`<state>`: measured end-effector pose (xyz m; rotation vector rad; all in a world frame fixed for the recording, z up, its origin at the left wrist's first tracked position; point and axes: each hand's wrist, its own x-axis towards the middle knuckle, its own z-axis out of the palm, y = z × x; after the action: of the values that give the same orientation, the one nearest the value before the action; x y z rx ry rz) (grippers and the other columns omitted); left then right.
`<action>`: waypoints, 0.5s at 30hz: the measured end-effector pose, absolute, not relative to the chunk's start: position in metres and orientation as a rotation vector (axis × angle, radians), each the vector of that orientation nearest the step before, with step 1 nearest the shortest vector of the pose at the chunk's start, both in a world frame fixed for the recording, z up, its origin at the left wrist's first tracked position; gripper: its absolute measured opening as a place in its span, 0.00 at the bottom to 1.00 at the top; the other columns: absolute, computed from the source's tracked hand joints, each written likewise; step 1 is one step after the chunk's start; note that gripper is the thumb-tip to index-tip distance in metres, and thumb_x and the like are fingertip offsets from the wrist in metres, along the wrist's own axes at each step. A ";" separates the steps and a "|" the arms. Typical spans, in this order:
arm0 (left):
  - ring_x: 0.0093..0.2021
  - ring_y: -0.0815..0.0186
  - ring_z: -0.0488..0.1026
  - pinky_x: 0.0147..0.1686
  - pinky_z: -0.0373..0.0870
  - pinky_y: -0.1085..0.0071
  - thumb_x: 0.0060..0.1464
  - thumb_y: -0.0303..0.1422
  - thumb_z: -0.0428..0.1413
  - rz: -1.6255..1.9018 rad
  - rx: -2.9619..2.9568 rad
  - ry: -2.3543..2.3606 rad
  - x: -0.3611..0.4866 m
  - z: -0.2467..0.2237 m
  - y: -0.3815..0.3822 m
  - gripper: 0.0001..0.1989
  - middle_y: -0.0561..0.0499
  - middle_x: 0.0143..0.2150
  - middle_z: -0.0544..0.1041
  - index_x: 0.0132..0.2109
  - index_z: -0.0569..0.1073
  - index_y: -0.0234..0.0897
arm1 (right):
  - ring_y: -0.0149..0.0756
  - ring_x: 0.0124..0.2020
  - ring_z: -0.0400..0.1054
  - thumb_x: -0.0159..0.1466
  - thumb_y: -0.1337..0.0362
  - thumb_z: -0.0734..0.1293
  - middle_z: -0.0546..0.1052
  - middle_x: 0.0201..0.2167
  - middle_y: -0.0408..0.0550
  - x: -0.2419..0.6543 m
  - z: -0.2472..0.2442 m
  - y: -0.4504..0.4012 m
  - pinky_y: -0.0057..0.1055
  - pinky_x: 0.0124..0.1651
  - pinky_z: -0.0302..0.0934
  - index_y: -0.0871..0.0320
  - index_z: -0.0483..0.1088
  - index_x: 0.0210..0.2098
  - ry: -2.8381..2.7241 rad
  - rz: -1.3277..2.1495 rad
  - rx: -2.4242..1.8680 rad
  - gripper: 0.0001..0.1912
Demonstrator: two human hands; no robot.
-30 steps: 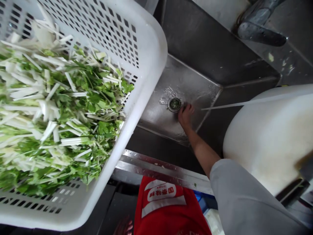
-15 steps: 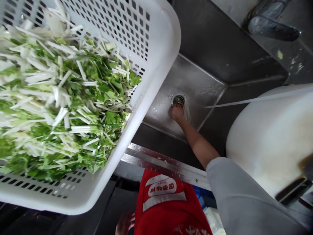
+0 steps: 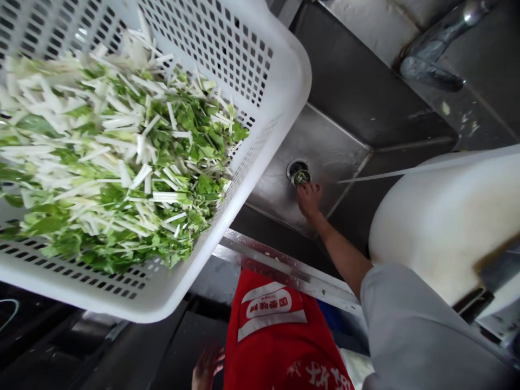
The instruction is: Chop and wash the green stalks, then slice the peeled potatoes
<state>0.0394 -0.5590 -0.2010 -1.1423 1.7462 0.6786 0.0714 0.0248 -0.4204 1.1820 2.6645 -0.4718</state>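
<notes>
My right hand [image 3: 309, 198] reaches down into the metal sink [image 3: 331, 138] and grips the edge of a small round sink strainer [image 3: 302, 177]. Bits of green lie in the strainer, which is lifted and shifted off the dark drain hole [image 3: 291, 167]. Beside my red apron [image 3: 280, 336], low in the view, hangs my left hand [image 3: 208, 368], with its fingers apart and nothing seen in them; part of it is cut off by the frame's edge.
A white perforated basket [image 3: 260, 157] full of cut leafy greens and pale stalks [image 3: 134, 157] stands at the left, jutting over the sink. To the right is a big white round container [image 3: 426, 216]. A metal faucet [image 3: 430, 65] juts out at the upper right.
My right hand has raised the sink strainer out of the drain and moved it slightly towards me. The whole view has shifted a little. My left hand stays beside the apron.
</notes>
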 end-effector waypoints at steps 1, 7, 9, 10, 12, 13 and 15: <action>0.39 0.44 0.86 0.30 0.79 0.64 0.21 0.42 0.70 0.678 -1.132 1.749 0.040 -0.202 -0.560 0.21 0.48 0.29 0.84 0.29 0.79 0.42 | 0.51 0.57 0.66 0.74 0.67 0.59 0.79 0.52 0.61 0.073 -0.418 0.023 0.50 0.64 0.56 0.57 0.80 0.53 2.683 -0.493 1.173 0.19; 0.42 0.41 0.85 0.34 0.81 0.60 0.23 0.46 0.70 0.703 -1.064 1.750 0.049 -0.203 -0.560 0.19 0.48 0.29 0.84 0.26 0.76 0.44 | 0.50 0.53 0.69 0.71 0.66 0.60 0.77 0.50 0.60 0.066 -0.419 0.039 0.48 0.59 0.66 0.61 0.81 0.48 2.733 -0.721 1.386 0.18; 0.42 0.41 0.85 0.35 0.81 0.58 0.24 0.45 0.69 0.703 -1.061 1.757 0.053 -0.202 -0.560 0.19 0.48 0.28 0.83 0.27 0.77 0.45 | 0.50 0.53 0.69 0.72 0.65 0.59 0.77 0.50 0.60 0.062 -0.418 0.050 0.49 0.60 0.66 0.60 0.81 0.48 2.756 -0.718 1.378 0.18; 0.41 0.41 0.85 0.34 0.80 0.58 0.25 0.45 0.69 0.703 -1.067 1.763 0.055 -0.201 -0.561 0.18 0.48 0.28 0.83 0.27 0.77 0.45 | 0.51 0.54 0.68 0.73 0.65 0.58 0.77 0.51 0.60 0.060 -0.415 0.055 0.50 0.61 0.65 0.59 0.81 0.49 2.775 -0.694 1.357 0.19; 0.41 0.41 0.85 0.34 0.79 0.59 0.25 0.44 0.68 0.702 -1.073 1.770 0.058 -0.200 -0.564 0.17 0.47 0.28 0.83 0.25 0.74 0.44 | 0.51 0.57 0.66 0.74 0.64 0.57 0.77 0.53 0.60 0.059 -0.408 0.062 0.50 0.63 0.62 0.57 0.81 0.51 2.810 -0.614 1.329 0.20; 0.42 0.41 0.84 0.34 0.79 0.59 0.25 0.44 0.68 0.699 -1.070 1.775 0.060 -0.199 -0.566 0.17 0.47 0.28 0.83 0.25 0.74 0.43 | 0.52 0.58 0.65 0.75 0.64 0.57 0.76 0.54 0.60 0.058 -0.403 0.064 0.51 0.64 0.61 0.56 0.81 0.52 2.820 -0.560 1.326 0.21; 0.42 0.41 0.85 0.35 0.80 0.59 0.26 0.44 0.67 0.695 -1.043 1.783 0.063 -0.198 -0.570 0.18 0.47 0.28 0.82 0.26 0.73 0.43 | 0.53 0.57 0.64 0.76 0.63 0.58 0.76 0.54 0.59 0.057 -0.390 0.060 0.52 0.62 0.60 0.55 0.81 0.53 2.829 -0.462 1.309 0.20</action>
<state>0.0627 -0.5695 -0.1976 -1.0433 1.7828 0.6954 0.0570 0.0599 -0.3901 1.3093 2.8290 -0.4616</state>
